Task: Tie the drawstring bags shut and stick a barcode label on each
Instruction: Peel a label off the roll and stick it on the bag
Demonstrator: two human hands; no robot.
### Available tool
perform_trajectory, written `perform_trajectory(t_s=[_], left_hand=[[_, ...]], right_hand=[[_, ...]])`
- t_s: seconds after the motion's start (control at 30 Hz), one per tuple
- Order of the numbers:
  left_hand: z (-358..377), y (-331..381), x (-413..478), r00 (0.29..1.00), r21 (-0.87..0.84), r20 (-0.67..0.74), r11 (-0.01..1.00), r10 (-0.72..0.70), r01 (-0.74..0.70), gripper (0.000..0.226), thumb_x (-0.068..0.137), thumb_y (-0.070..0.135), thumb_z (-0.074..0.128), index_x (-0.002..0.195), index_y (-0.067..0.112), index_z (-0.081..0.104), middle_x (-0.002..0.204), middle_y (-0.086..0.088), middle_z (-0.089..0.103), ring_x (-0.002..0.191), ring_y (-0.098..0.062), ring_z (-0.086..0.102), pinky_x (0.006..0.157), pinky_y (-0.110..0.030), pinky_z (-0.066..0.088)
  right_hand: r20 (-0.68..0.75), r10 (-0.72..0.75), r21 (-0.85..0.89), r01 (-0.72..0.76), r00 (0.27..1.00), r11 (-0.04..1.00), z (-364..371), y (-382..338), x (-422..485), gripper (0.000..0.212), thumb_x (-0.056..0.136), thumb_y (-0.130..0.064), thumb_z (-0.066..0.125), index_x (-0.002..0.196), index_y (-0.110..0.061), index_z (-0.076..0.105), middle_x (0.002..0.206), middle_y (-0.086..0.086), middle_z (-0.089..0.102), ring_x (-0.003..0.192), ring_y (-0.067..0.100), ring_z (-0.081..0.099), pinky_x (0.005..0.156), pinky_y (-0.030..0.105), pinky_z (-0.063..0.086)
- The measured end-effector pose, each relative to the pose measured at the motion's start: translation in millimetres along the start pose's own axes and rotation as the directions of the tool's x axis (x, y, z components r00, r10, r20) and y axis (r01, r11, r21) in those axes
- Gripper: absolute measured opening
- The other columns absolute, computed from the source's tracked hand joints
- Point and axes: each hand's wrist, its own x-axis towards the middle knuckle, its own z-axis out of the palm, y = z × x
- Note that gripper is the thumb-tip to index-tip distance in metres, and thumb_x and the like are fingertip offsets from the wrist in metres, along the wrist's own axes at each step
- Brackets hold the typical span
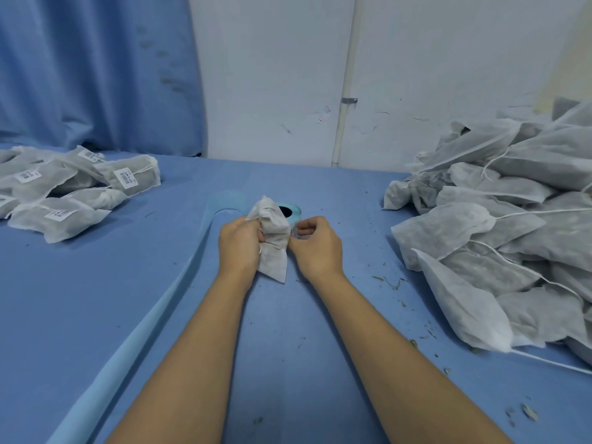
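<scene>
A white fabric drawstring bag (272, 238) stands upright at the middle of the blue table, gripped by my left hand (238, 243) along its left side. My right hand (315, 243) is curled beside the bag's right edge, pinching a small barcode label (296, 232) next to it. Just behind the bag sits a light blue label roll (290, 213), partly hidden by the bag. Its backing strip (179, 283) trails toward me on the left.
A pile of labelled bags (70, 187) lies at the left. A large heap of unlabelled drawstring bags (512, 225) fills the right side. Bits of dried herb litter the blue table (288, 363). A blue curtain (96, 68) and white wall stand behind.
</scene>
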Motion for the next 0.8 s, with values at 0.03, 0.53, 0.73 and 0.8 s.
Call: perform_trajectory(t_s=[0.03, 0.53, 0.73, 0.8], left_hand=[[0.0, 0.2, -0.2, 1.000, 0.013, -0.001, 1.000, 0.003, -0.003, 0.036, 0.073, -0.007, 0.040, 0.052, 0.018, 0.025, 0.050, 0.005, 0.025, 0.051, -0.012, 0.020, 0.049, -0.026, 0.017], [-0.6, -2.1, 0.7, 0.997, 0.089, 0.072, 0.995, 0.028, -0.034, 0.036, 0.074, -0.006, 0.041, 0.050, 0.017, 0.028, 0.037, 0.014, 0.027, 0.041, -0.006, 0.022, 0.036, -0.015, 0.019], [-1.7, -1.7, -5.5, 0.962, 0.094, 0.220, 0.978, 0.162, -0.186, 0.037, 0.078, -0.006, 0.042, 0.050, 0.018, 0.035, 0.045, 0.013, 0.038, 0.040, 0.000, 0.033, 0.040, -0.010, 0.027], [-2.3, -2.5, -5.9, 0.950, 0.117, 0.252, 0.969, 0.182, -0.216, 0.038, 0.078, -0.007, 0.042, 0.050, 0.018, 0.034, 0.045, 0.013, 0.036, 0.042, -0.001, 0.032, 0.042, -0.012, 0.026]], right_hand=[[0.000, 0.000, -0.005, 0.000, 1.000, 1.000, 0.4, -0.6, 0.2, 0.032, 0.083, -0.021, 0.071, 0.109, -0.014, 0.055, 0.107, -0.004, 0.061, 0.098, 0.014, 0.059, 0.081, 0.027, 0.049], [-0.003, -0.029, -0.069, 0.029, 1.000, 0.997, 1.7, -0.1, 4.0, 0.028, 0.083, -0.009, 0.065, 0.108, -0.013, 0.052, 0.110, 0.001, 0.060, 0.096, 0.017, 0.058, 0.076, 0.027, 0.046], [0.004, -0.059, -0.086, 0.060, 0.998, 0.995, 2.3, 5.2, 2.2, 0.033, 0.086, -0.009, 0.063, 0.117, -0.011, 0.050, 0.120, 0.003, 0.058, 0.105, 0.019, 0.057, 0.086, 0.032, 0.047], [0.007, -0.076, -0.092, 0.076, 0.997, 0.993, 1.4, 7.3, 0.8, 0.032, 0.087, -0.008, 0.062, 0.117, -0.010, 0.051, 0.120, 0.004, 0.058, 0.106, 0.019, 0.056, 0.089, 0.033, 0.047]])
